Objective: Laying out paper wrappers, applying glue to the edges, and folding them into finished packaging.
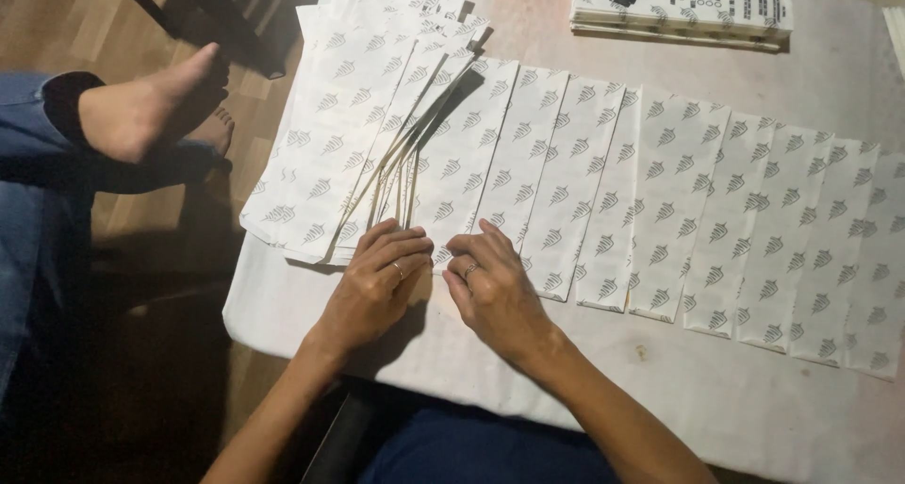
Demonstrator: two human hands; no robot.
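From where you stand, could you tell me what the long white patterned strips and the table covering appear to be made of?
The long white patterned strips look like thin matte paper: flat, sharp-edged and overlapping, probably flattened bags. The pale table covering looks like soft cloth or thin plastic sheet, faintly wrinkled and draping over the edge; which one is unclear.

Two bare forearms, no sleeves, thin ring on left hand (372, 286), silver ring on right hand (495, 291), dark blue clothing over the lap
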